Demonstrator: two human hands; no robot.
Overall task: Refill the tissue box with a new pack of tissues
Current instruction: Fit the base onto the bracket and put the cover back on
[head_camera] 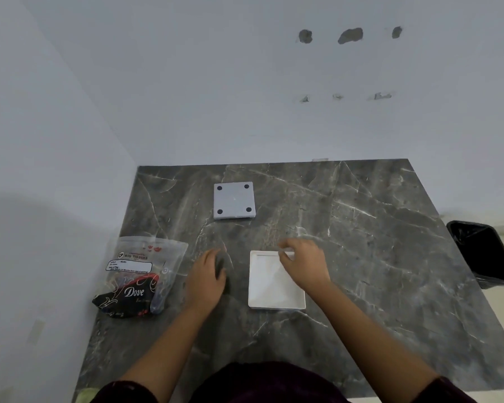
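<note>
A white square tissue box (274,289) lies on the marble table with its open side up, its inside white. The box's grey base plate (234,200), with a black foot at each corner, lies apart farther back. A clear plastic tissue pack (141,274) with black and red printing lies at the left. My right hand (304,264) is over the box's far right corner, thumb and fingers pinching its rim. My left hand (207,279) rests palm down on the table just left of the box, holding nothing.
The dark marble table (361,242) sits in a corner, with walls behind and to the left. A black-lined waste bin (483,254) stands on the floor beyond the table's right edge.
</note>
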